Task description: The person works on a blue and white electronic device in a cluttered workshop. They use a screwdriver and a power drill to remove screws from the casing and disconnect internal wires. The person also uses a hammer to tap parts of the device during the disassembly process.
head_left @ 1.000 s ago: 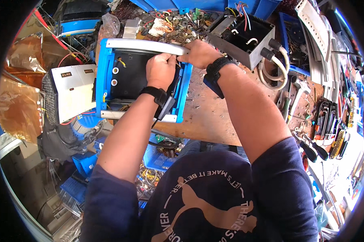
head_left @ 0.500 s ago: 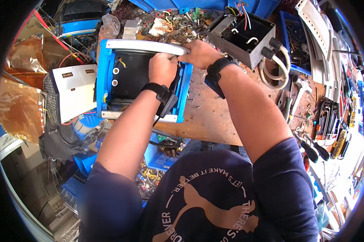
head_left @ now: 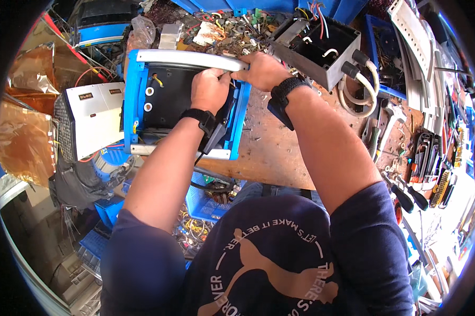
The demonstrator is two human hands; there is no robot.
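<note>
A blue box-shaped housing frame (head_left: 131, 100) with silver rails and a black inner panel (head_left: 169, 108) lies on the workbench in front of me. My left hand (head_left: 209, 90) reaches inside it near the far right corner. Its fingers are curled closed, and what they hold, if anything, is hidden. My right hand (head_left: 265, 72) grips that same corner from outside, thumb toward the left hand, at the end of the far silver rail (head_left: 187, 59). Short yellow wires (head_left: 159, 81) and two white round fittings show along the panel's left side.
Beyond the frame, loose screws and small parts (head_left: 237, 34) cover the bench. A dark open metal box (head_left: 322, 52) with thick cables stands at the far right. Pliers, hex keys (head_left: 426, 152) and screwdrivers lie to the right. A white panel (head_left: 92, 118) leans on the left.
The housing frame has shifted very slightly left. My left hand and forearm have moved a little left with it, while my right hand stays at the corner.
</note>
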